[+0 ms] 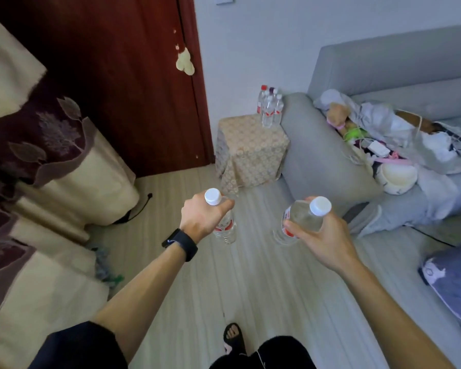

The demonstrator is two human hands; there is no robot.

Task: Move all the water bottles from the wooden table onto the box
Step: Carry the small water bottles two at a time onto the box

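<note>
My left hand grips a clear water bottle with a white cap and red label, held upright above the floor. In my right hand is a second clear bottle, white-capped and tilted toward me. Ahead, a box draped in a patterned beige cloth stands between the door and the sofa. Several water bottles stand close together at its back right corner. The wooden table is out of sight.
A grey sofa piled with clothes and bags runs along the right. A dark red door is behind the box. Curtains and cream cushions fill the left. A grey plush cushion lies at the right edge. Pale floorboards lead to the box.
</note>
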